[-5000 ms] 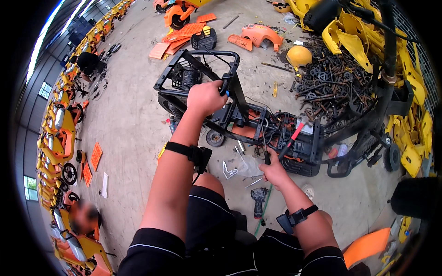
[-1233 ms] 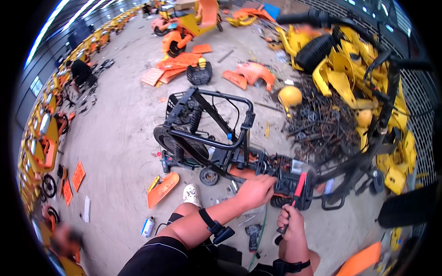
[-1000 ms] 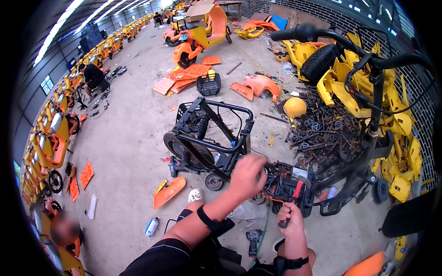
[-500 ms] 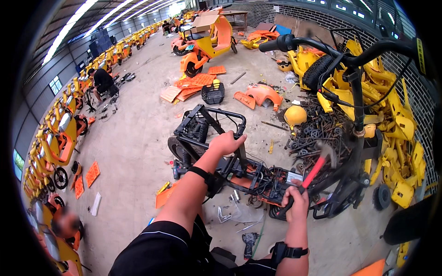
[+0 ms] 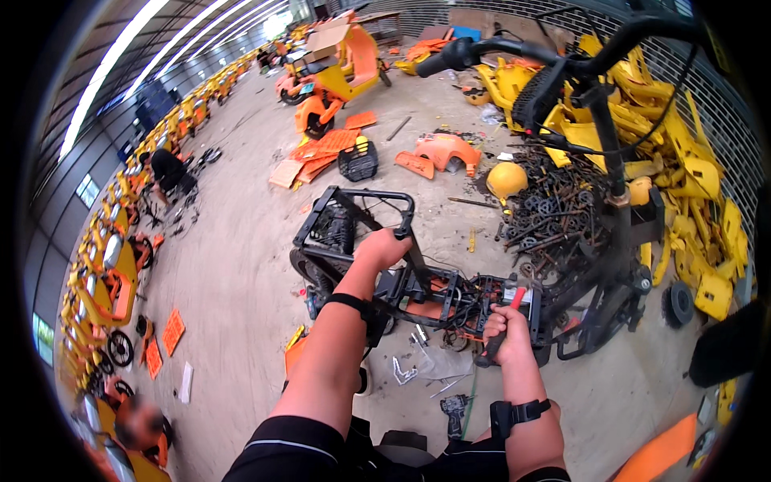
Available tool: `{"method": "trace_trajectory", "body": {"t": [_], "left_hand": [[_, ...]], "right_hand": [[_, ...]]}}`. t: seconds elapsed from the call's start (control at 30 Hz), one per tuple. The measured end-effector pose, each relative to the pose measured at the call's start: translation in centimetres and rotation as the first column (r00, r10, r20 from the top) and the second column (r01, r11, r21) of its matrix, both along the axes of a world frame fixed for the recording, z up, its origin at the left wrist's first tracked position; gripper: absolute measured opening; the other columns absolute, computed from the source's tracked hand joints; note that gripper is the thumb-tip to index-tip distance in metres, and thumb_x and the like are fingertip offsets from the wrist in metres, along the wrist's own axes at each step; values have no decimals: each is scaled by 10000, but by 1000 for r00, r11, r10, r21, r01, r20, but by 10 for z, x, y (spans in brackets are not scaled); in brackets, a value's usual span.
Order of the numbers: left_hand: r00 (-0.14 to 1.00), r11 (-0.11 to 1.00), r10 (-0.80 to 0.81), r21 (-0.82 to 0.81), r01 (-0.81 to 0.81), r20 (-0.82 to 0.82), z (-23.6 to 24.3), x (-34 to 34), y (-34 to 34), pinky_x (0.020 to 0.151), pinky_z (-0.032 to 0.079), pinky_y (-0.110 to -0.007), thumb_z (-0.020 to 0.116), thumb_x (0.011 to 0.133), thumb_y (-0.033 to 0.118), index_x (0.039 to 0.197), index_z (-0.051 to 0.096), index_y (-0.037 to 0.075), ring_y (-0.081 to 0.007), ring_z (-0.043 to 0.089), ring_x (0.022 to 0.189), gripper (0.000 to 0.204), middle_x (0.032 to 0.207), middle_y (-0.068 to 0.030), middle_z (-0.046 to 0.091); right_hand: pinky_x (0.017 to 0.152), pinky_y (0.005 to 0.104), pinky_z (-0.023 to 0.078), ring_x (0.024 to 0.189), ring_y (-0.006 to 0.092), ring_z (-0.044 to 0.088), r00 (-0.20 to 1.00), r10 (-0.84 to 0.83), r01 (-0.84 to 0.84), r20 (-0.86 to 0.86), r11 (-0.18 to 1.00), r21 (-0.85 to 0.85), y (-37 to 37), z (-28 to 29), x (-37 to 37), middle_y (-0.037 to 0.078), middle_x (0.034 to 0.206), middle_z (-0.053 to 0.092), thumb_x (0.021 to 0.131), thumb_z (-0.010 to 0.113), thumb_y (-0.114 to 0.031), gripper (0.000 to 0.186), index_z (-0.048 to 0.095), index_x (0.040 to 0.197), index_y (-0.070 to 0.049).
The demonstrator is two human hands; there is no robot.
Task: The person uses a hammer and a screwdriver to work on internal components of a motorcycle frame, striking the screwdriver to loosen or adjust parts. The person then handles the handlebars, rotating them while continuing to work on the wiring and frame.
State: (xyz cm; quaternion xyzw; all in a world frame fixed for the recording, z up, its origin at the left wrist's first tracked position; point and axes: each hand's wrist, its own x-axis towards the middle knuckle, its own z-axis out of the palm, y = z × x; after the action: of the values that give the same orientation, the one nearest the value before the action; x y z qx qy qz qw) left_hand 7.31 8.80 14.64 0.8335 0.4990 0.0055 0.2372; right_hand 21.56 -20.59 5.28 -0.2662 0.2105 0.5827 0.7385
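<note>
A stripped black scooter frame (image 5: 417, 267) stands in front of me, its wiring and inner parts exposed. My left hand (image 5: 382, 250) is closed around the top of its upright bar, below the seat rack. In my right hand (image 5: 506, 332) is a hammer (image 5: 520, 296), gripped by its black and red handle above the frame's floor section. The hammer's head cannot be made out now. To the right rises the scooter's handlebar (image 5: 502, 48) on its steering column. Below the frame a black cordless drill (image 5: 454, 408) lies on the floor.
Dark metal parts (image 5: 554, 209) are heaped beyond the frame, beside a yellow helmet (image 5: 507, 180). Yellow panels (image 5: 695, 161) pile up along the right wall. Orange panels (image 5: 329, 146) lie farther off, near an orange-yellow scooter (image 5: 341, 80). Another person (image 5: 167, 170) sits low at the left, by rows of scooters.
The hammer has swung down and its handle now points more upright. My left hand keeps its hold on the frame bar. The view has shifted slightly.
</note>
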Motion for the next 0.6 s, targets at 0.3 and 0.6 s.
{"method": "trace_trajectory", "body": {"t": [0.3, 0.6], "left_hand": [[987, 997, -22, 73, 34, -157, -6, -4, -5, 946, 496, -456, 455, 923, 616, 1101, 703, -9, -362, 670, 1090, 696, 1033, -216, 731], [982, 825, -177, 534, 185, -66, -29, -48, -39, 1034, 376, -569, 691, 835, 429, 1451, 384, -16, -416, 492, 1253, 820, 1323, -248, 542]], "right_hand": [[430, 231, 349, 468, 58, 400, 984, 106, -104, 144, 994, -27, -12, -3, 5, -55, 627, 430, 908, 580, -91, 112, 564, 1019, -87], [469, 241, 367, 499, 69, 410, 972, 141, -182, 185, 958, 222, -58, 15, -25, -8, 707, 479, 934, 564, -86, 149, 586, 1081, -72]]}}
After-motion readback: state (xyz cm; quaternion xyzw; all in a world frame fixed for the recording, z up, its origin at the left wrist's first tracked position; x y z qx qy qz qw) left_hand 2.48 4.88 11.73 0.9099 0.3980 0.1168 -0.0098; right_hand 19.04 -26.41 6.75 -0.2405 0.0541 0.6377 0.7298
